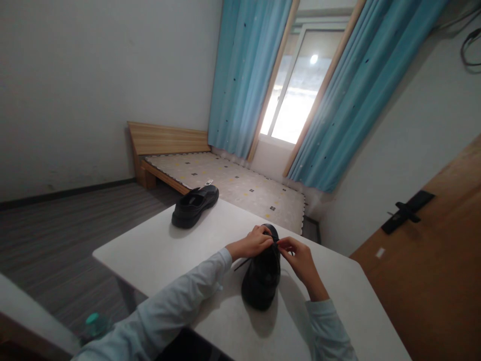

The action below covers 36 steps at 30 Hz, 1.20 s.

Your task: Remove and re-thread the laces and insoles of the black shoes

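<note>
A black shoe (pixel 262 282) stands on the white table (pixel 158 250), its heel toward me and its toe pointing away. My left hand (pixel 254 241) lies over the left side of the shoe's lacing, fingers bent and pressed on it. From the right, my right hand (pixel 296 254) pinches at the same lacing, thumb and index finger together near the left fingertips. A dark lace end sticks out to the left below my left hand. Farther back on the left, a second black shoe (pixel 193 206) rests near the table's edge.
Beyond the table is a bed (pixel 240 188) with a patterned mattress. A wooden door (pixel 432 260) is at the right. At the lower left, a bottle with a green cap (pixel 93 321) is below table height. Something black lies at the bottom edge.
</note>
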### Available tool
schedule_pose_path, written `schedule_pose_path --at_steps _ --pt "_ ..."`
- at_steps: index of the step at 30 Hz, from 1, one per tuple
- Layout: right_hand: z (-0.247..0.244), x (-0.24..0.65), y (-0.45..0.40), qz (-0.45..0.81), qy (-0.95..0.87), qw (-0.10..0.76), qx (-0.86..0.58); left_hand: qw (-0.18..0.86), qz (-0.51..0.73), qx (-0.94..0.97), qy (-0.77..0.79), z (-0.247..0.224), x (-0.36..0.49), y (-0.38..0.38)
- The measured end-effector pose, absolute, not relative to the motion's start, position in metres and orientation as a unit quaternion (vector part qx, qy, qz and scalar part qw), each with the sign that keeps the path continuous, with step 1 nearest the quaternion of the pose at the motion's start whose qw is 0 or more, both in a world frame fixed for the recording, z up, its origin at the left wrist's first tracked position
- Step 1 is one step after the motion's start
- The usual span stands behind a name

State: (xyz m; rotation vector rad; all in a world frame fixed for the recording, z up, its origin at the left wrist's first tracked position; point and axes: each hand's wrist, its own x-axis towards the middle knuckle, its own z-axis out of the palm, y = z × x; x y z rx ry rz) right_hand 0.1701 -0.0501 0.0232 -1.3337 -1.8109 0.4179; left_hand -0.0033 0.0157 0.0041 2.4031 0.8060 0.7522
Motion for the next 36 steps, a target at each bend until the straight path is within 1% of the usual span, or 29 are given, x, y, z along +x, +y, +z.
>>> schedule_pose_path --at_steps 6,17,23,26,32,36 --pt "0.0201 0.1711 -0.0483 0.184 -0.713 0.421 -0.529 0.253 0.286 0.872 0.307 0.0013 -0.0001 0.0148" --pt "0.0211 0.1714 -0.0498 0.228 -0.726 0.400 -0.511 0.275 0.286 0.865 0.306 0.0065 -0.0008 0.0089" --pt "0.0220 0.1665 -0.0507 0.191 -0.729 0.398 -0.523 0.275 0.302 0.863 0.299 0.0034 -0.0014 0.0079" --pt "0.0230 0.1636 -0.0517 0.170 -0.733 0.395 -0.526 0.263 0.320 0.859 0.301 0.0031 -0.0019 0.0077" --pt "0.0226 0.1637 -0.0513 0.167 -0.736 0.397 -0.522 0.222 0.348 0.861 0.298 0.0041 -0.0035 0.0084" --pt "0.0213 0.1644 -0.0498 0.167 -0.734 0.400 -0.522 0.153 0.357 0.872 0.298 0.0083 -0.0049 0.0068"
